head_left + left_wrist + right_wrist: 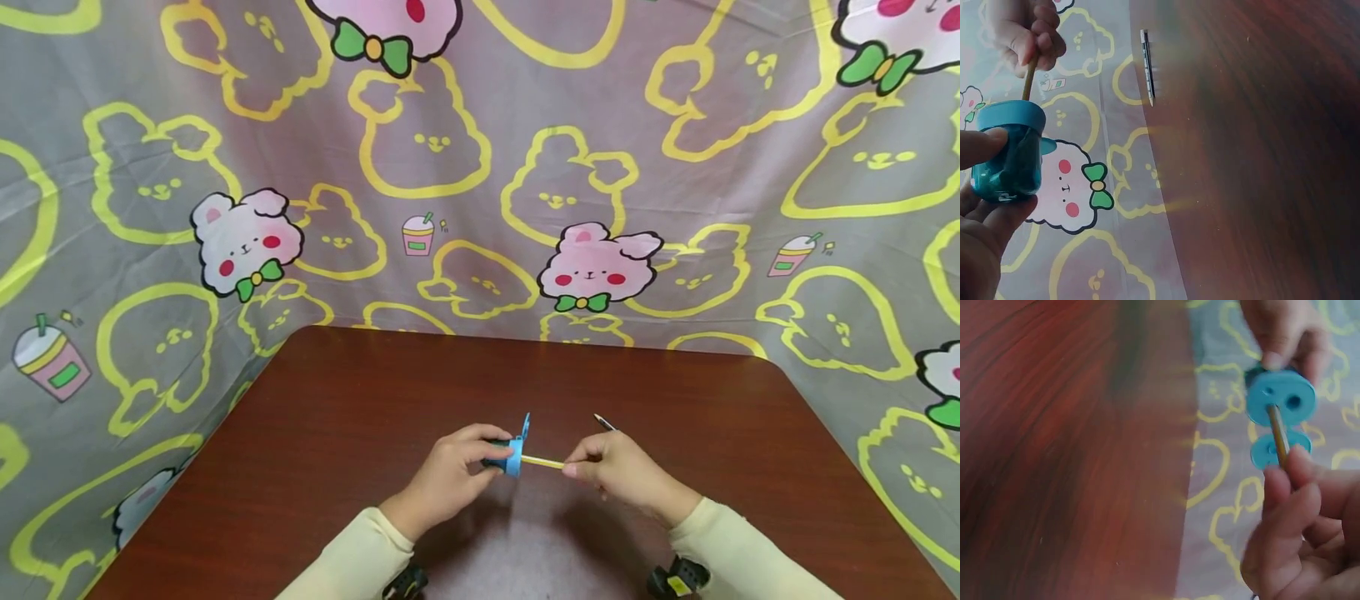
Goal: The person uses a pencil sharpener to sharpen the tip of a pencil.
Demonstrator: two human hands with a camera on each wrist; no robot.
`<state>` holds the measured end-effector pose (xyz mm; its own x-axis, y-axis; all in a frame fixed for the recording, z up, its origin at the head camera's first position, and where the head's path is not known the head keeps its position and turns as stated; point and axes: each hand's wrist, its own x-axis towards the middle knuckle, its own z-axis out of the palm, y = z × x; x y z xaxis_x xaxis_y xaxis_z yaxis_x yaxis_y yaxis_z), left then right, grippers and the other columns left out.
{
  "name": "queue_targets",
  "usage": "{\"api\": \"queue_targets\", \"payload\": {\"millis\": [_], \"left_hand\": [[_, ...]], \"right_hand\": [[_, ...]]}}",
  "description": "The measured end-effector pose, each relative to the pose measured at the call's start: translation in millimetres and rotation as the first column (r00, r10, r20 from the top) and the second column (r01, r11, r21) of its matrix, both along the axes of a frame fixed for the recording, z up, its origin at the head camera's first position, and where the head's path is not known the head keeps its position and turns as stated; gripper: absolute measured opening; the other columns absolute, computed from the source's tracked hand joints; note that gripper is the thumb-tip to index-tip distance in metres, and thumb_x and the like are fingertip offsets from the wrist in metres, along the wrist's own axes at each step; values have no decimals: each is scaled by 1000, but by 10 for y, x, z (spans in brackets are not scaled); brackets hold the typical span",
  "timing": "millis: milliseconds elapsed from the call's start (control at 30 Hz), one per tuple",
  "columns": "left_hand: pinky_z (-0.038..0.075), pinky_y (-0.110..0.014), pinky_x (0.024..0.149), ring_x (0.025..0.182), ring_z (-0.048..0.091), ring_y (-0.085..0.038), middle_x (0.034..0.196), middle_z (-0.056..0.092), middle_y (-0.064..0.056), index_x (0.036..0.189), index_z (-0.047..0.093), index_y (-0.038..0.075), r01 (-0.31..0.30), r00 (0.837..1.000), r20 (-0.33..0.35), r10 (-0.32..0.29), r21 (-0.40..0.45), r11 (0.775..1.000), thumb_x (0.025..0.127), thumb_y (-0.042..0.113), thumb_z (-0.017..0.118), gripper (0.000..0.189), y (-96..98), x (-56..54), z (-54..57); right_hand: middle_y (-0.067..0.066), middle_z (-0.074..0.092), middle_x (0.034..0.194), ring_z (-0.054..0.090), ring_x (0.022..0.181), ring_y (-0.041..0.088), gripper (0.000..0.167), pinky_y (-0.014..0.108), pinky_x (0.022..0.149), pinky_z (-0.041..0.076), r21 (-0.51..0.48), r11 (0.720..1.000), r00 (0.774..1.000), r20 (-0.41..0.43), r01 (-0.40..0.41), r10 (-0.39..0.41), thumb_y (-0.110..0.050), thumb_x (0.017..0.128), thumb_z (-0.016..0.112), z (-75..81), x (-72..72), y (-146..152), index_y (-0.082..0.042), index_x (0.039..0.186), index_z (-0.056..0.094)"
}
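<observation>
My left hand [450, 471] grips a blue pencil sharpener [514, 458] with a see-through teal body, held sideways above the table. Its round flip lid [1262, 452] hangs open. The right wrist view shows holes in the sharpener's blue top [1282, 387]. A yellowish pencil [543, 462] has one end in a hole there, and its tip is hidden inside. My right hand [621, 473] pinches the pencil's other part between thumb and fingers, a short way from the sharpener. Beyond the right hand lies a second, dark pencil [1147, 65] on the table.
The brown wooden table [360, 400] has rounded far corners. A grey cloth [465, 217] printed with yellow outlines and pink-cheeked rabbits hangs behind it and along both sides.
</observation>
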<state>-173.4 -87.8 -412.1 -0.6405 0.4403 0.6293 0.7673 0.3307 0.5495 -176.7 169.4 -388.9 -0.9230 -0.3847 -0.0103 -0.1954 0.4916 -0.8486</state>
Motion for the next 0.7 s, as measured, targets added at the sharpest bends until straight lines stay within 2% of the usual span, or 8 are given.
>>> {"api": "queue_targets", "payload": {"millis": [100, 167, 200, 233, 333, 467, 567, 700], "left_hand": [[54, -19, 69, 96, 66, -22, 109, 67, -9, 99, 75, 0, 0, 1000, 22, 0, -2, 1000, 71, -9, 78, 30, -5, -4, 3], [54, -23, 68, 94, 65, -20, 109, 67, -8, 100, 75, 1, -14, 996, 84, 15, -4, 1000, 73, -8, 78, 29, -14, -5, 14], [54, -25, 67, 94, 65, -19, 109, 67, -7, 101, 75, 1, -26, 992, 120, 26, -2, 1000, 74, -7, 78, 28, -19, -7, 22], [54, -26, 68, 94, 65, -19, 110, 67, -7, 101, 75, 1, -38, 986, 163, 36, 6, 999, 74, -6, 78, 28, -23, -8, 27], [55, -27, 74, 97, 64, -21, 110, 67, -7, 103, 74, 1, -72, 957, 285, 55, 49, 996, 76, -5, 76, 27, -31, -20, 49], [54, -27, 82, 102, 64, -25, 112, 67, -8, 103, 74, 0, -81, 917, 397, 29, 114, 990, 78, -4, 76, 25, -27, -37, 71], [53, -27, 84, 103, 63, -26, 111, 67, -10, 102, 74, -3, -72, 901, 435, 2, 146, 987, 77, -5, 76, 25, -16, -39, 76], [53, -28, 84, 102, 63, -26, 110, 67, -11, 102, 73, -4, -69, 895, 446, -10, 161, 985, 76, -6, 76, 26, -8, -37, 78]], "right_hand": [[-3, 53, 62, 46, 53, 9, 13, 25, 47, 44, 7, 1000, 1000, 24, -3, 3, -13, 87, 71, 27, -9, -1, -1, 84, 72], [-5, 59, 68, 52, 59, 8, 9, 26, 52, 47, 107, 994, 986, -164, -24, 42, -13, 86, 71, 16, -1, -15, -4, 85, 73], [-6, 61, 73, 55, 63, 7, 8, 26, 54, 48, 178, 984, 955, -289, -16, 68, -14, 85, 72, 7, 8, -24, -6, 87, 74], [-7, 63, 78, 56, 66, 5, 8, 27, 58, 50, 245, 969, 906, -415, 17, 89, -14, 84, 74, -7, 17, -31, -9, 89, 75], [-7, 65, 89, 59, 76, 4, 23, 33, 78, 54, 320, 939, 705, -694, 124, 143, -12, 76, 81, -61, 25, -42, -10, 98, 75], [-4, 64, 86, 60, 76, 9, 22, 40, 85, 53, 277, 947, 486, -857, 161, 168, -13, 78, 80, -122, -2, -29, -8, 98, 73], [-3, 64, 84, 61, 75, 13, 20, 36, 77, 54, 231, 963, 369, -915, 139, 167, -25, 95, 63, -152, -23, -24, -8, 90, 72], [-1, 61, 83, 59, 75, 16, 43, 33, 71, 54, 181, 976, 267, -953, 120, 144, -32, 103, 43, -181, -40, -45, -7, 84, 72]]}}
